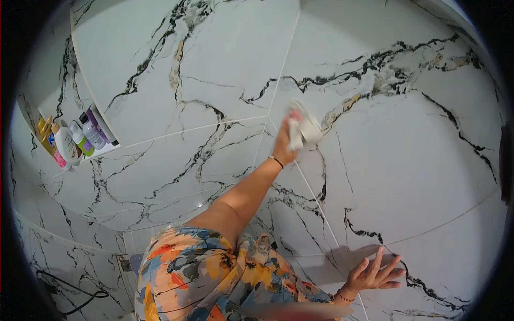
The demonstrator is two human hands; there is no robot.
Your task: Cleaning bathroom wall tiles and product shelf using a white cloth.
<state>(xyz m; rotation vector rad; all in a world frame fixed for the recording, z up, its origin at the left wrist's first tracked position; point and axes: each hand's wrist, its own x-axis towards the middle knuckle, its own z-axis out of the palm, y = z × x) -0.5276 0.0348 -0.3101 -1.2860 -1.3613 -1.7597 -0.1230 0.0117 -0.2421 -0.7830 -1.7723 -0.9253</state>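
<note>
My left hand (288,138) reaches up and to the right and grips a white cloth (307,128). The cloth is bunched and blurred, and lies over the marble-patterned tiles (225,52) close to where several pale joint lines meet. A dark band circles that wrist. At the lower right my right hand (373,273) holds nothing, its fingers spread and its back towards me. It is over the tiles on the right side, with a shadow beside it; contact with them cannot be made out. A beaded bracelet is on that wrist.
A corner shelf (107,150) at the left holds several bottles, among them a white bottle (66,144), a green and white bottle (82,139) and a purple tube (100,124). A black hose (86,295) loops at the lower left. A dark object (506,164) stands at the right rim.
</note>
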